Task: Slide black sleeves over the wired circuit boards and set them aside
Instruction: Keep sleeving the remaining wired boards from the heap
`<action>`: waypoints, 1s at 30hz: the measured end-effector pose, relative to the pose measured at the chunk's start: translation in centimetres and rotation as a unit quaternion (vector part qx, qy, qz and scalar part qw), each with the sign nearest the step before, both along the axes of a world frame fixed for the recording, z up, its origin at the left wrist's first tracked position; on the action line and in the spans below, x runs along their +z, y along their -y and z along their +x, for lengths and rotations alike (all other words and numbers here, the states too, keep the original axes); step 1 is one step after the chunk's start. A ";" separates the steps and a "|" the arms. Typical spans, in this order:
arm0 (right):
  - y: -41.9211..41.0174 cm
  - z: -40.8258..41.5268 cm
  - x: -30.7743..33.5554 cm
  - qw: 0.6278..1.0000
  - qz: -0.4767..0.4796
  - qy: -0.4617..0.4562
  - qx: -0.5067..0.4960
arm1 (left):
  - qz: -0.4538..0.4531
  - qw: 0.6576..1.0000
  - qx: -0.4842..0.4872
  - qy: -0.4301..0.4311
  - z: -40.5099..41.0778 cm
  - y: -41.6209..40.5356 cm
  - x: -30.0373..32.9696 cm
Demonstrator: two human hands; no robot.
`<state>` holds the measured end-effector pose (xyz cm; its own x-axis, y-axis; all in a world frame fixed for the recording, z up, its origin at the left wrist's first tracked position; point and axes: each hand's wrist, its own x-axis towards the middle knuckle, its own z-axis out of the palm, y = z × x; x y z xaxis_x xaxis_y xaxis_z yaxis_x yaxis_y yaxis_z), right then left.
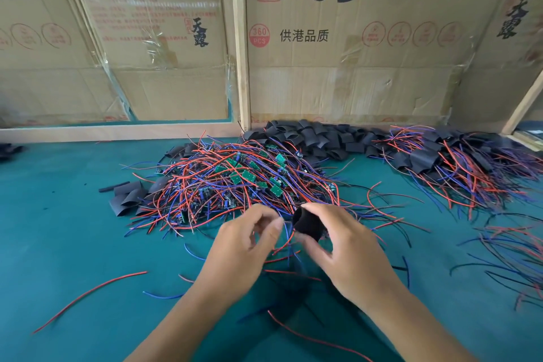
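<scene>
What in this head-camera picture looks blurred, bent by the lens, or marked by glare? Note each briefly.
Head view: the left hand is motion-blurred at the fingers; the right hand and its black sleeve are sharper. The wooden post and frame edges bow from wide-angle distortion. Glare streaks the clear tape on the cardboard. Lighting is soft, with faint shadows on the green table.

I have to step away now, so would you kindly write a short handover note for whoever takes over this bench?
Right hand grips one black sleeve, open end toward the left hand, which pinches wires beside it; the board itself is hidden.
Unsleeved boards lie heaped at centre; spare sleeves behind by the cardboard wall.
Done: sleeved pile at right.
Left: finish this one, then the centre heap.
</scene>
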<state>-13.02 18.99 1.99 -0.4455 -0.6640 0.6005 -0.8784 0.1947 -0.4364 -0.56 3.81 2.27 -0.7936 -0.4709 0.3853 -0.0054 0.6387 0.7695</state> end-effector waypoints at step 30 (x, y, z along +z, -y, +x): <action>-0.3 -2.3 -0.3 0.975 -0.180 0.010 -0.128 | -0.466 0.871 0.075 0.137 -6.8 6.2 13.2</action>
